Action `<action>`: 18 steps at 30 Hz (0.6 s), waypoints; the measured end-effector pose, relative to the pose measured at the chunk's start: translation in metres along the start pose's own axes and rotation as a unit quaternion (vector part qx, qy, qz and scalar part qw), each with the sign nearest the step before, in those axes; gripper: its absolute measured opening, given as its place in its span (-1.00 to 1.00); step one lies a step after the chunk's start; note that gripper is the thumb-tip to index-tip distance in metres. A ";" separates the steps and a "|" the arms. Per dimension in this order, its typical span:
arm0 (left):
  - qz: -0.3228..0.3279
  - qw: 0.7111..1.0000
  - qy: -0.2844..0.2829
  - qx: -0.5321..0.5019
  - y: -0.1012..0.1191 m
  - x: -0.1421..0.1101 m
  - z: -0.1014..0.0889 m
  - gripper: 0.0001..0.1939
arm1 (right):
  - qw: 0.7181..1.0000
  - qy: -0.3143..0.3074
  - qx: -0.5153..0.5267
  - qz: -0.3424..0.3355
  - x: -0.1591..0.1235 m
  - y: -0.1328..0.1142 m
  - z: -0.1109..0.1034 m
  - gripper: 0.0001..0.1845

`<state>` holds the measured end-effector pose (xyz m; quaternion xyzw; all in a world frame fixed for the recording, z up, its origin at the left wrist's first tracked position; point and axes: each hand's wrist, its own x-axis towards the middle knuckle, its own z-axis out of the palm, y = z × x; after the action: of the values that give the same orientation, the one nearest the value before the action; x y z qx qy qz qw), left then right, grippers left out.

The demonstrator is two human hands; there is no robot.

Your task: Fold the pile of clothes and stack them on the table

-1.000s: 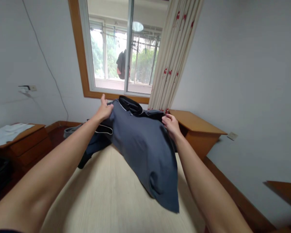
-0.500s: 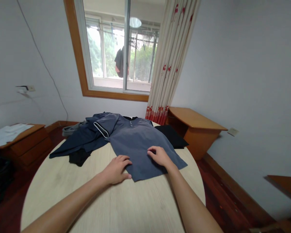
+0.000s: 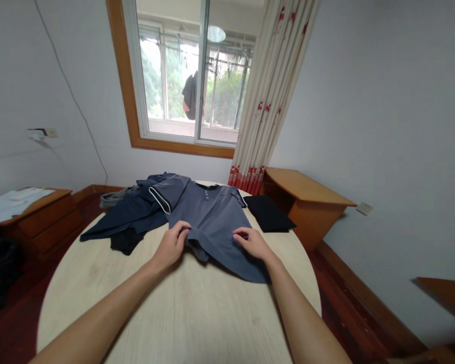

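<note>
A grey-blue short-sleeved shirt [image 3: 212, 217] with white sleeve trim lies face up on the round pale wooden table [image 3: 182, 313]. My left hand [image 3: 172, 245] is closed, pinching the shirt's lower left hem and lifting it into a fold. My right hand [image 3: 252, 242] rests with curled fingers on the lower right part of the shirt, gripping the fabric there. The hem between my hands is bunched and raised off the table.
A dark navy garment [image 3: 127, 215] and a black piece [image 3: 123, 242] lie at the table's far left, a folded black cloth [image 3: 267, 212] at the far right. A wooden side table [image 3: 307, 189] stands right, a low cabinet [image 3: 41, 215] left, a window and curtain behind.
One second ago both hands held the shirt up in the air; it then got laid flat with hands near its hem. Now both hands have drawn the hem up and away from me.
</note>
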<state>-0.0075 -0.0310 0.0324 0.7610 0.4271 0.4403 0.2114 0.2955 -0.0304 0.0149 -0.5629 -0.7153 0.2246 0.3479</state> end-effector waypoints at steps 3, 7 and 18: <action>-0.023 1.000 0.010 0.015 -0.011 0.003 -0.029 -0.63 | 1.000 0.017 -0.010 0.016 0.002 0.012 -0.003 -0.71; -0.063 0.986 -0.047 0.145 -0.038 0.003 -0.057 -0.55 | 0.996 0.047 -0.030 0.067 0.003 0.028 -0.005 -0.76; -0.182 0.913 -0.232 0.281 -0.027 -0.012 -0.043 -0.59 | 0.969 0.016 -0.095 0.226 -0.004 0.024 -0.016 -0.65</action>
<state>-0.0597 -0.0288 0.0300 0.7789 0.6030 0.0671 0.1587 0.3237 -0.0286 0.0075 -0.7437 -0.5823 0.2192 0.2446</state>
